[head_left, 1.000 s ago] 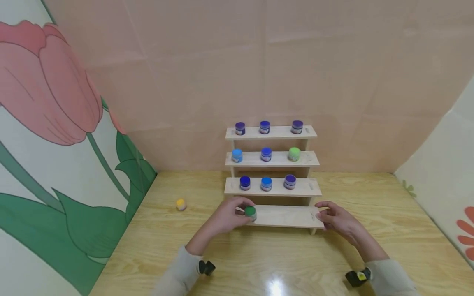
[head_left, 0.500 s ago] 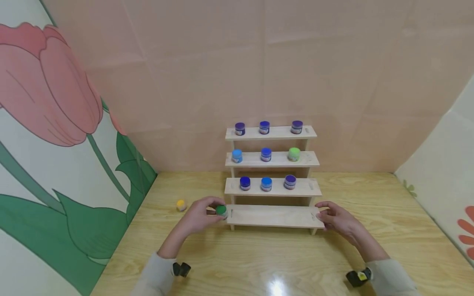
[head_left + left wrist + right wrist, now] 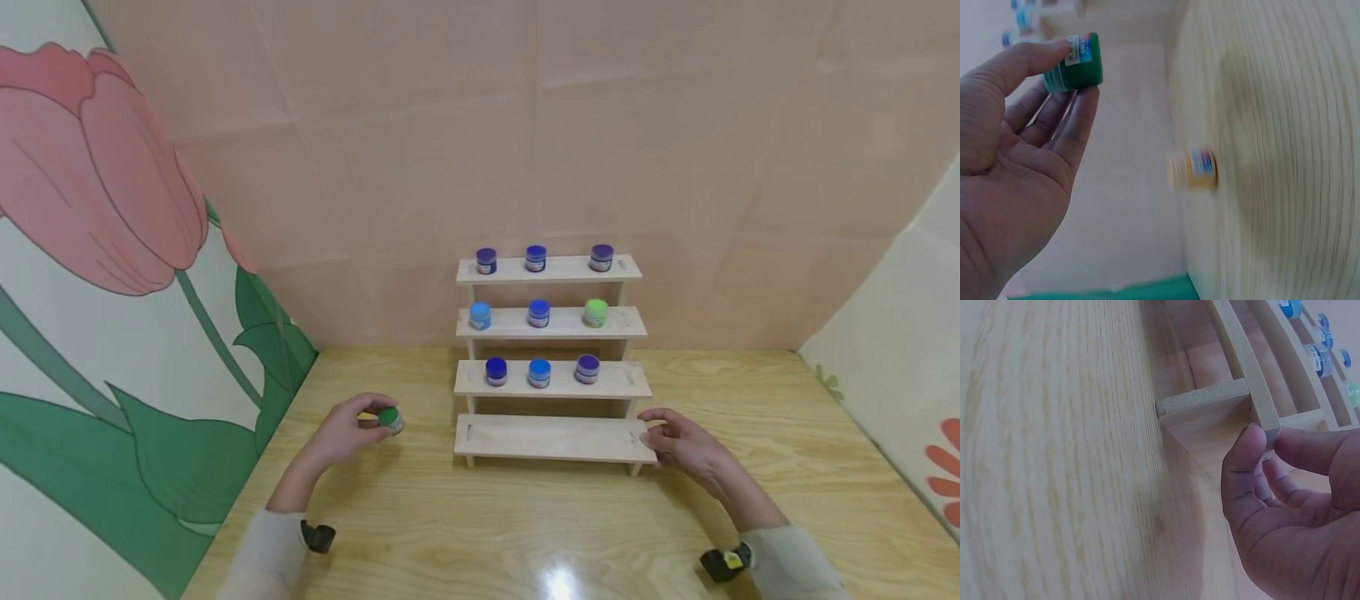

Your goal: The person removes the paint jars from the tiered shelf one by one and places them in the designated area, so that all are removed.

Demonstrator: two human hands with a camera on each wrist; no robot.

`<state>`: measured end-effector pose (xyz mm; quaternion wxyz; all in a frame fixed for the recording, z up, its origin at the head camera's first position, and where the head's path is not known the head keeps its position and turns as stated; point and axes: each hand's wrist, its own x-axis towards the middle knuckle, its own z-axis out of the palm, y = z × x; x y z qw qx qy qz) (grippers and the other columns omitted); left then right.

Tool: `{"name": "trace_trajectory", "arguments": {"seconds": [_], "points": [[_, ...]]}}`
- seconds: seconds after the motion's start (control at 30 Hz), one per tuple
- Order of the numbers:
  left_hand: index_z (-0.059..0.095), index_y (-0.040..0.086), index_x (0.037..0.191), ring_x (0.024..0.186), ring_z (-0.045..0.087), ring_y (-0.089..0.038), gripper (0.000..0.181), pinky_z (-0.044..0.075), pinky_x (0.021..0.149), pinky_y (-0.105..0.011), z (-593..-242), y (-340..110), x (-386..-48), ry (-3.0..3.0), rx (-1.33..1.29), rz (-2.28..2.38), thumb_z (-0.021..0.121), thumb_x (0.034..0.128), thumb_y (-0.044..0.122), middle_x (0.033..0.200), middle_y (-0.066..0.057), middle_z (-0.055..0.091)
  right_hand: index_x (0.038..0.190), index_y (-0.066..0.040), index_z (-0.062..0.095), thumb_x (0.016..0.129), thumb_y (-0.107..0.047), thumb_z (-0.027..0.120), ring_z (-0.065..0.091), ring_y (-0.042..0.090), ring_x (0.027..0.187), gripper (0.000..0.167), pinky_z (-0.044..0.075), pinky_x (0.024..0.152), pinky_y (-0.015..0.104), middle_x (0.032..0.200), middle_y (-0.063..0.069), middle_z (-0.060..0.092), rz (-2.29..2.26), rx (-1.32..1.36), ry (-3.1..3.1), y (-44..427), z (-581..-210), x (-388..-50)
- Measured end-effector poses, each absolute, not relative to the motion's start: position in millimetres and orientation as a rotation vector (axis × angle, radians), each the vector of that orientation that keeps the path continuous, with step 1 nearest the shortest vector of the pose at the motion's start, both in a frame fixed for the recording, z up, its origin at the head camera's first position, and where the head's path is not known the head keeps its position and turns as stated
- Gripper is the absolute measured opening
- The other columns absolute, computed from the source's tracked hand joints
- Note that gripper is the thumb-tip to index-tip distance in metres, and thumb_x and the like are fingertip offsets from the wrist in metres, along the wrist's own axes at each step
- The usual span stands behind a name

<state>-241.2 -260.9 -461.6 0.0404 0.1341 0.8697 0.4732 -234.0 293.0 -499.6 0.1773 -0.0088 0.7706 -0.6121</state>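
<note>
My left hand (image 3: 347,431) pinches a small green-lidded paint jar (image 3: 1082,65) between thumb and fingers, held above the table to the left of the rack. A yellow paint jar (image 3: 1194,170) stands on the table close by; in the head view the left hand mostly covers it. At the rack's right end, my right hand (image 3: 678,443) pinches the edge of the lowest shelf (image 3: 555,437) with thumb and forefinger. That wooden four-step rack (image 3: 1260,394) has no jars on its bottom step.
Blue, purple and light green jars stand in threes on the upper three shelves, among them a light green jar (image 3: 596,312). A backdrop (image 3: 375,208) rises behind the table (image 3: 487,533). A tulip-painted panel (image 3: 112,250) borders the left side.
My left hand has carried the green jar leftward, off the bottom shelf and over the table to the yellow jar. The right hand stays at the shelf's end.
</note>
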Motion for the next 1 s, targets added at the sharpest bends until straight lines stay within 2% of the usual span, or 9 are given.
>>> {"name": "trace_trajectory", "arguments": {"seconds": [0.07,0.17,0.33,0.53,0.77,1.0], "points": [[0.063,0.003,0.128,0.115,0.059,-0.031,0.041,0.056,0.096,-0.039,-464.1,-274.0,-245.5,2.719,0.378,1.425,0.077,0.0906,0.010,0.121,-0.011,0.065,0.142,0.005,0.035,0.104,-0.009,0.056,0.058,0.017,0.083,0.046,0.056,0.068,0.029,0.102,0.007,0.057,-1.731,-0.025,2.182,292.8,-500.1,-234.3],[0.063,0.004,0.130,0.117,0.060,-0.032,0.041,0.056,0.095,-0.042,-466.3,-291.1,-248.6,2.781,0.313,1.409,0.076,0.0925,0.015,0.124,-0.013,0.065,0.142,0.005,0.035,0.104,-0.009,0.056,0.058,0.017,0.083,0.046,0.056,0.068,0.029,0.101,0.007,0.057,-1.734,-0.026,2.176,292.3,-500.3,-234.4],[0.062,0.003,0.132,0.118,0.060,-0.036,0.043,0.055,0.087,-0.033,-469.7,-313.5,-250.3,2.859,0.254,1.377,0.074,0.0941,0.018,0.125,-0.017,0.065,0.142,0.005,0.036,0.104,-0.009,0.057,0.059,0.017,0.083,0.046,0.056,0.069,0.030,0.102,0.008,0.057,-1.735,-0.028,2.170,292.1,-500.7,-234.2],[0.061,-0.002,0.131,0.119,0.058,-0.039,0.044,0.052,0.088,-0.030,-475.5,-334.0,-257.0,2.879,0.216,1.371,0.074,0.0931,0.016,0.124,-0.021,0.065,0.142,0.004,0.036,0.104,-0.010,0.057,0.059,0.018,0.085,0.046,0.057,0.070,0.030,0.103,0.008,0.058,-1.729,-0.007,2.179,293.6,-500.0,-235.4],[0.060,-0.005,0.131,0.120,0.058,-0.043,0.044,0.049,0.096,-0.042,-484.2,-351.2,-263.1,2.878,0.161,1.333,0.074,0.0927,0.012,0.125,-0.025,0.065,0.141,0.006,0.035,0.103,-0.008,0.057,0.060,0.017,0.083,0.046,0.057,0.068,0.029,0.102,0.007,0.058,-1.745,-0.040,2.157,294.2,-500.1,-235.6],[0.061,-0.004,0.131,0.120,0.058,-0.043,0.043,0.048,0.099,-0.047,-496.2,-358.2,-273.2,2.869,0.144,1.280,0.073,0.0926,0.011,0.126,-0.024,0.064,0.141,0.006,0.035,0.103,-0.007,0.056,0.060,0.016,0.083,0.045,0.056,0.068,0.029,0.102,0.007,0.057,-1.750,-0.041,2.156,293.8,-501.2,-235.8]]}}
